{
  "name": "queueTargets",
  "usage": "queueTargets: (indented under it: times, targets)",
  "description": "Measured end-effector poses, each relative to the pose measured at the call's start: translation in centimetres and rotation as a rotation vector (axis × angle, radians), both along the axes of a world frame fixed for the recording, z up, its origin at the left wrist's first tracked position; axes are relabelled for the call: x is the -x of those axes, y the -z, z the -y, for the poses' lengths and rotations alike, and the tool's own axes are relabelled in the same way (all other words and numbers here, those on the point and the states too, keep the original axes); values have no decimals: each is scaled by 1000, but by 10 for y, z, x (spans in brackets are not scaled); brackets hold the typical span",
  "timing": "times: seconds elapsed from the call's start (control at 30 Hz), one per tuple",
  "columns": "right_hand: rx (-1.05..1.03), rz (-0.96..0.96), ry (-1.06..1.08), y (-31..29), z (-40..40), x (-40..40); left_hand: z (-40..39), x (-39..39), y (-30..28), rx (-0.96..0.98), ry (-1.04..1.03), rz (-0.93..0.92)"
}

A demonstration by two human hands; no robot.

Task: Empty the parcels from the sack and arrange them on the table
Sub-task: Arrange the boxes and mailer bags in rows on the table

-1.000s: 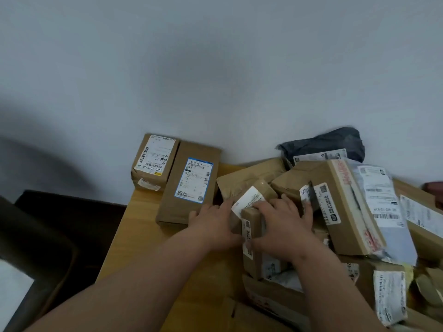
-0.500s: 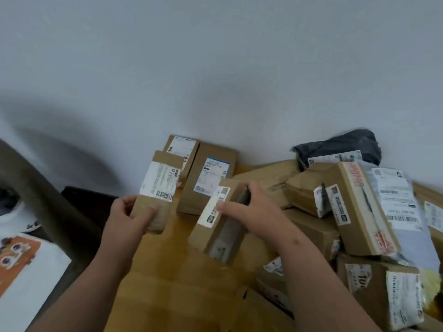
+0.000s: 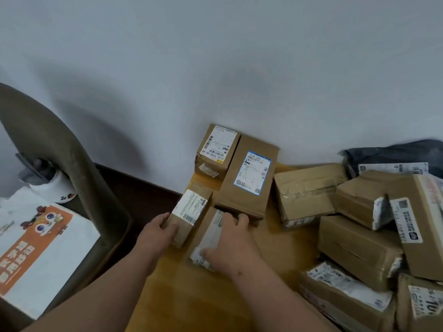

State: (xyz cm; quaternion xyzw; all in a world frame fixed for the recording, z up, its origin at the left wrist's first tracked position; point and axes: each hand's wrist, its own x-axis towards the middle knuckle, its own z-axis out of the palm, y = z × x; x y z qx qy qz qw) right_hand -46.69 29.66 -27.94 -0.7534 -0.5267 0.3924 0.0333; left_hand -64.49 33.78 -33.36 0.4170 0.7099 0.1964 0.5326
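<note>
Two hands set small parcels on the tabletop.

Head view: the left hand grips a small box by its near end. The right hand lies flat and open on a long box, hiding most of it. Two boxes sit by the wall. The parcel pile is cut off at the right edge.

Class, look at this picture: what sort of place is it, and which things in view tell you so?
Probably a plain room used for sorting deliveries, home or small office. Labelled cardboard parcels cover a wooden table pushed against a bare white wall, and a dark plastic mailing bag lies behind the pile.
</note>
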Motion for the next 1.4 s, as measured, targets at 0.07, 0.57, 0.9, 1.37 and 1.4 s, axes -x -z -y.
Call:
queueTargets:
  times: [0.07,0.57,0.9,1.37,1.4]
  targets:
    - [38,23,-67,5,5,7,-3,0,6,-13,17,-41]
    - [44,93,-309,23,6,25,-38,-8,19,18,-6,67]
    - [10,101,-392,17,7,3,-35,-5,16,1,23,5]
    - [30,531,19,-27,-3,-142,-19,-139,-43,-638,621,-400]
    - [22,550,6,-33,-2,-147,-17,-151,-44,-634,670,-379]
